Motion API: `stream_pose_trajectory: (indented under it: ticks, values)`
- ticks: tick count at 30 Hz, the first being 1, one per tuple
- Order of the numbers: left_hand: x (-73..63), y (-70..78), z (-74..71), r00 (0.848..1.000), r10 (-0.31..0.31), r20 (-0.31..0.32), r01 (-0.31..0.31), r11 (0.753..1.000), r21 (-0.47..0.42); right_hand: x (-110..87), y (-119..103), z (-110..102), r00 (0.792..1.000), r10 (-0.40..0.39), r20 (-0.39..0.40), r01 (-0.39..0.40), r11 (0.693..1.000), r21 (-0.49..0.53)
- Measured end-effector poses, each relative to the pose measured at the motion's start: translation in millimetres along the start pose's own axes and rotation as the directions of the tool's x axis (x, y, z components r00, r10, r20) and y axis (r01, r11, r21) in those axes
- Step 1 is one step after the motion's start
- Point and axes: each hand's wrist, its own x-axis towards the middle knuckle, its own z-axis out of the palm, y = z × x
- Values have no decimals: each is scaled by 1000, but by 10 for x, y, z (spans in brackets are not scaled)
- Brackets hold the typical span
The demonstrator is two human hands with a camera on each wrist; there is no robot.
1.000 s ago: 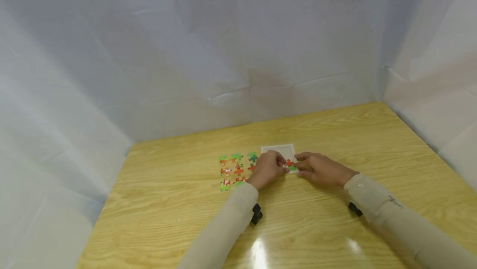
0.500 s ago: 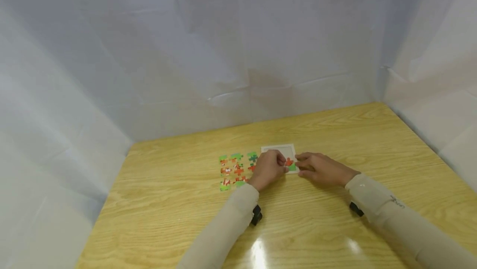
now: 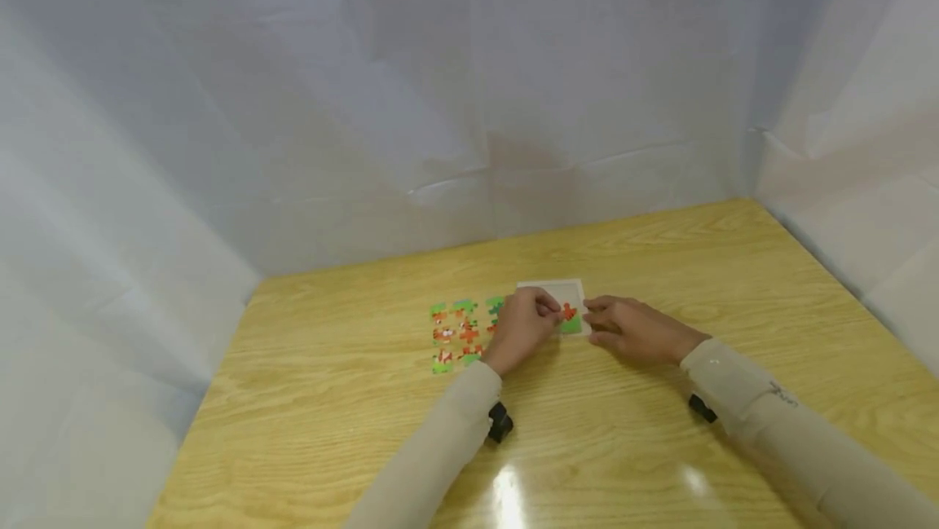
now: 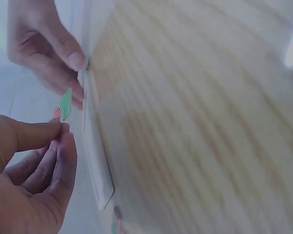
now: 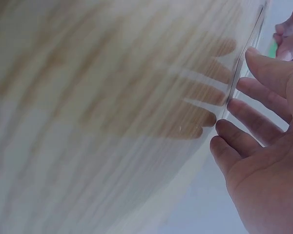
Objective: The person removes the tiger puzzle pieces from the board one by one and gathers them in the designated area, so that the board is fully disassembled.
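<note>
My left hand (image 3: 522, 327) pinches a red and green jigsaw piece (image 3: 570, 322) between thumb and fingertips. In the left wrist view this piece (image 4: 65, 105) stands tilted, nearly edge-on, clear of the surface below. Beneath the hands lies a white square puzzle tray (image 3: 548, 282), its left part covered by my left hand. My right hand (image 3: 637, 333) is at the tray's right edge, fingertips touching it. In the right wrist view the fingers (image 5: 251, 119) of that hand are spread and only gently bent along the edge.
Left of the tray, several loose jigsaw pieces (image 3: 469, 335) with orange, green and white print lie in rows on the wooden table (image 3: 330, 415). My left wrist and hand hide some of them. White sheeting (image 3: 381, 105) surrounds the table's back and sides.
My left hand has moved slightly up in the head view, with the jigsaw piece in its fingertips. The tray has shifted a little away and rightward. My right hand has stayed at its edge.
</note>
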Motion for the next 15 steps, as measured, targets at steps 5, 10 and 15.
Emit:
stream_pose_trajectory:
  ticks: [5, 10, 15]
  values:
    - [-88, -19, -138, 1000, 0, -5, 0, 1000, -2, 9, 27, 2, 1000, 19, -3, -19, 1000, -10]
    - [-181, -74, -269, 1000, -3, -29, 4, 1000, 26, -2, 51, -3, 999, 39, 4, -39, 999, -3]
    - [-277, -145, -388, 999, -26, -21, 26, 999, 23, -19, 67, -32, 999, 53, 8, -53, 999, 13]
